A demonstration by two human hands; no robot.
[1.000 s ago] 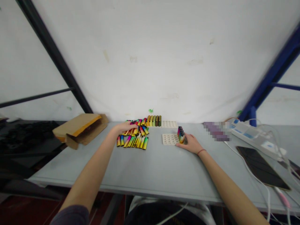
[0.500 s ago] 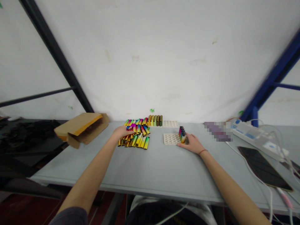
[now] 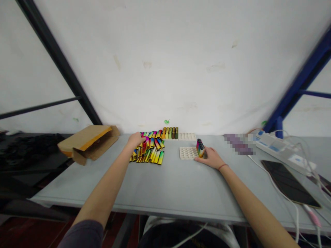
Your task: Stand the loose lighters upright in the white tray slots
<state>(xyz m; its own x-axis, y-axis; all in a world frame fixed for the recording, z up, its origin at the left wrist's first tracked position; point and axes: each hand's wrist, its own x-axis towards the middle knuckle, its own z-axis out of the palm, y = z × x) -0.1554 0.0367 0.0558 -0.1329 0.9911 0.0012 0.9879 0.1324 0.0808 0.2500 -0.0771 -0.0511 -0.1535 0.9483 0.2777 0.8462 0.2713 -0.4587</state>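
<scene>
- My left hand (image 3: 136, 138) covers part of the shiny tubes (image 3: 155, 156) lying heaped on the table (image 3: 176, 189); its fingertips are lost among them.
- I cannot tell whether those fingers are apart or clamped on a tube.
- Where the heap overlaps near my left hand, single tubes are hard to separate by eye.
- My right hand (image 3: 212, 159) sits at the right end of the front tray (image 3: 186, 153), beside an upright row of tubes (image 3: 199, 148).
- My right thumb reaches toward the tray's near corner, while my other fingers curve behind the row, partly hidden; I cannot tell whether they squeeze it.
- The rest of the front tray, left of the row, shows bare pale sockets.
- Behind the heap, near the wall, more tubes stand upright in a block (image 3: 170, 133), just left of a pale back tray (image 3: 187, 136).
- At my right, one item (image 3: 239, 144) is pixelated past recognition.
- The inside of the cardboard box (image 3: 88, 139) at left is too shadowed to read.
</scene>
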